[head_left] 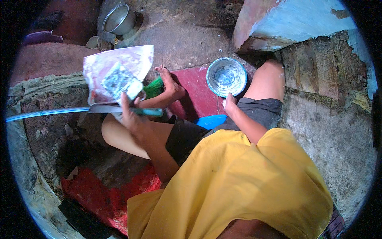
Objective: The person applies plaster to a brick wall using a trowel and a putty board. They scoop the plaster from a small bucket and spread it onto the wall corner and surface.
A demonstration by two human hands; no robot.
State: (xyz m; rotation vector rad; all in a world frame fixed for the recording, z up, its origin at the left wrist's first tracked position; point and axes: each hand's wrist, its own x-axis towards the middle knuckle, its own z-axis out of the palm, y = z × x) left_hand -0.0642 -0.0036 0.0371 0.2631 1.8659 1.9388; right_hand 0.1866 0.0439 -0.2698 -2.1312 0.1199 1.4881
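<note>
My left hand is closed at the lower edge of a whitish-pink plastic bag, its fingers against a pale, blue-smeared block or packet. A knife with a green handle crosses at this hand, blade toward the left; whether the fingers also grip it I cannot tell. With my right hand I pinch the near rim of a round bowl, whitish-blue and streaked inside with pale paste. The bowl is beside my right knee, above the red floor patch.
A blue hose-like strip runs in from the left toward the blade. Green bristles lie near my left foot, and a blue object sits between my legs. A metal pot stands far left; a painted block far right.
</note>
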